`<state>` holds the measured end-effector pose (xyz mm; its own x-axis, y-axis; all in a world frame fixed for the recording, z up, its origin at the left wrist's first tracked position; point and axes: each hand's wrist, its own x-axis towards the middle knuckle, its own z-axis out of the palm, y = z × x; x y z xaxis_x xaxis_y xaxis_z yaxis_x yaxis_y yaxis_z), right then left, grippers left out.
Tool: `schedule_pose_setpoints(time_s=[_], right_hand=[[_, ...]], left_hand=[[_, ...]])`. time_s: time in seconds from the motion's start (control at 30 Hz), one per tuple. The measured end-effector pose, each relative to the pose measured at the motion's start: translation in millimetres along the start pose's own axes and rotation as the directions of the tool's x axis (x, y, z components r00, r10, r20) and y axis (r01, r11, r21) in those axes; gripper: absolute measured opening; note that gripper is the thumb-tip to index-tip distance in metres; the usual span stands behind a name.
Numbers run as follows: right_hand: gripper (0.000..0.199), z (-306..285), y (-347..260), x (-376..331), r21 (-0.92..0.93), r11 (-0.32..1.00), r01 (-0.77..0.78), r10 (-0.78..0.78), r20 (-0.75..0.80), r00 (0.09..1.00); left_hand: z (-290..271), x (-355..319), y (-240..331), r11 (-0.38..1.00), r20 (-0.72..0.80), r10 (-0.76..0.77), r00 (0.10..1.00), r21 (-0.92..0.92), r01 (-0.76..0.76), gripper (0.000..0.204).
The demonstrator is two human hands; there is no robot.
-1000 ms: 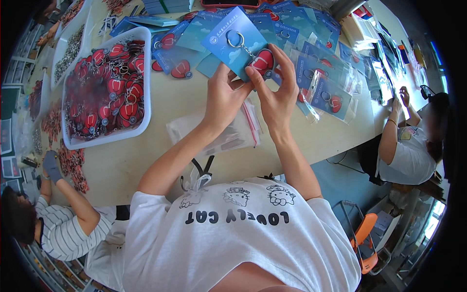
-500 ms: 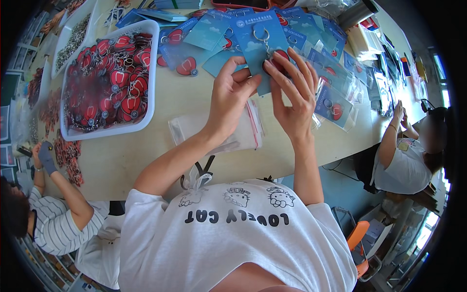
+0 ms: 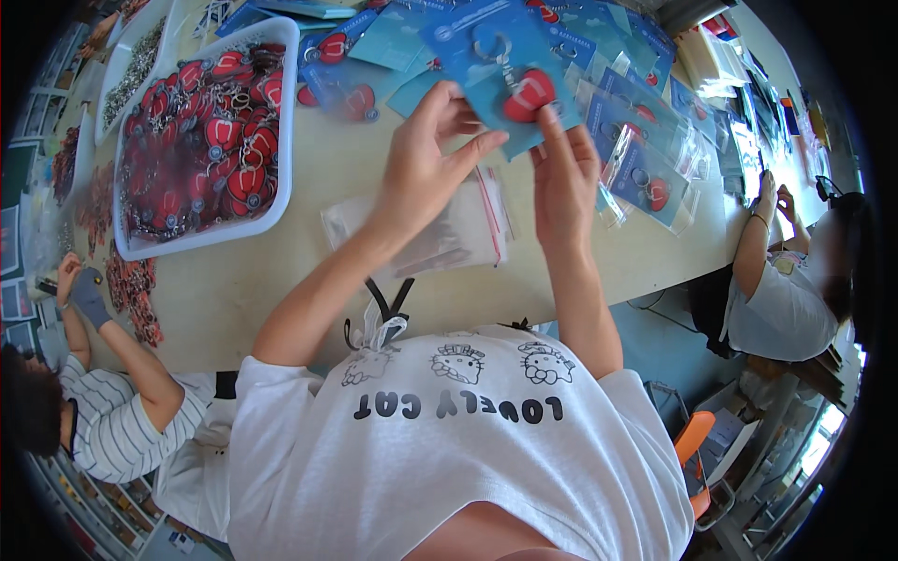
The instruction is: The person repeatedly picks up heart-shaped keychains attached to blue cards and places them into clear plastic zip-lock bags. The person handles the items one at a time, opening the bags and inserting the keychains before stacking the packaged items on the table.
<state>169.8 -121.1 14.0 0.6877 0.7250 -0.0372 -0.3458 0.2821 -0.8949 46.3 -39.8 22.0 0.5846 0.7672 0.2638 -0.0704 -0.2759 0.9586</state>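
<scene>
A blue backing card (image 3: 458, 47) is held up over the table, tilted, with a red keychain (image 3: 529, 95) lying against its front, its metal ring and short chain above the red part. My left hand (image 3: 426, 154) pinches the card's lower left edge between thumb and fingers. At the lower right, my right hand (image 3: 568, 178) grips the card, its thumb by the bottom of the red keychain and its other fingers behind. Below my hands lies a stack of clear plastic bags (image 3: 426, 224) with a red seal strip.
To the left stands a white tub (image 3: 289, 140) heaped with red keychains; another white tub (image 3: 105, 117) holds metal rings. Carded keychains in clear bags (image 3: 655, 192) and loose blue cards (image 3: 383, 51) cover the table's far side. Co-workers sit left (image 3: 117, 411) and right (image 3: 781, 299).
My right fingers have moved off the keychain's front to the card's lower right, uncovering the red part. The card has tilted and shifted slightly up and left.
</scene>
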Motion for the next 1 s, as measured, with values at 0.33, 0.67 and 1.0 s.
schedule_pose_setpoints(time_s=[0.33, 0.67, 1.0], right_hand=[[0.017, -54.2, -10.3, 10.0, -0.312, 0.95, 0.021, -0.041, -0.058, 0.997], [0.021, -83.2, -10.9, 6.3, -0.455, 0.891, -0.018, 0.07, 0.098, 0.993], [0.026, -89.5, -28.6, 17.0, -0.48, 0.877, 0.038, 0.032, 0.137, 0.99]], left_hand=[[-57.2, -28.9, -34.3, 0.8, 0.333, -0.163, 0.929, 0.595, -0.072, 0.033], [-64.4, -24.5, -24.3, 0.893, 0.188, -0.317, 0.93, 0.391, 0.225, 0.018], [-78.2, -18.6, -33.5, 0.896, 0.27, -0.441, 0.856, 0.083, 0.436, 0.011]])
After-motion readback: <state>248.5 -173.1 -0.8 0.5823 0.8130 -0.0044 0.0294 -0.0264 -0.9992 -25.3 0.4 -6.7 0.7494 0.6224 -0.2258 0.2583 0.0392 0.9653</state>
